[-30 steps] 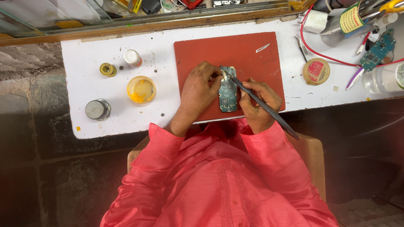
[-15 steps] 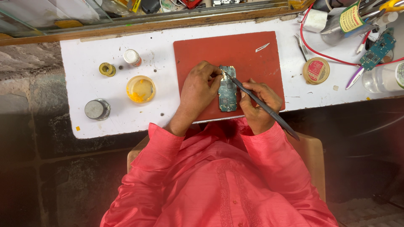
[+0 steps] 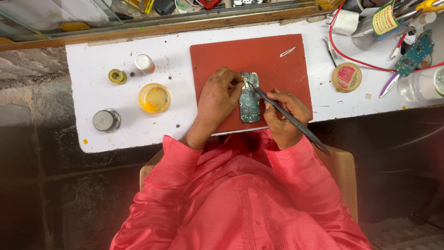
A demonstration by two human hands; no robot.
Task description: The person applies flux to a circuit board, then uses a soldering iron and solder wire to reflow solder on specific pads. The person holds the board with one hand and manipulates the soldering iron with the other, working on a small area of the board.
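The left hand (image 3: 221,95) is pinning a green circuit board (image 3: 249,98) flat on the red work mat (image 3: 259,55), fingers pressed on its upper edge. The right hand (image 3: 282,115) is gripping a dark scalpel (image 3: 286,115), tip touching the board's top.

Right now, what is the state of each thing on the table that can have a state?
circuit board: flat on the red mat, bare, steadied by the left hand
slim dark tool: held by the right hand, tip on the board's top
yellow dish: open, yellow residue inside
small white bottle: capped
grey round tin: lid on
round red-topped tin: closed
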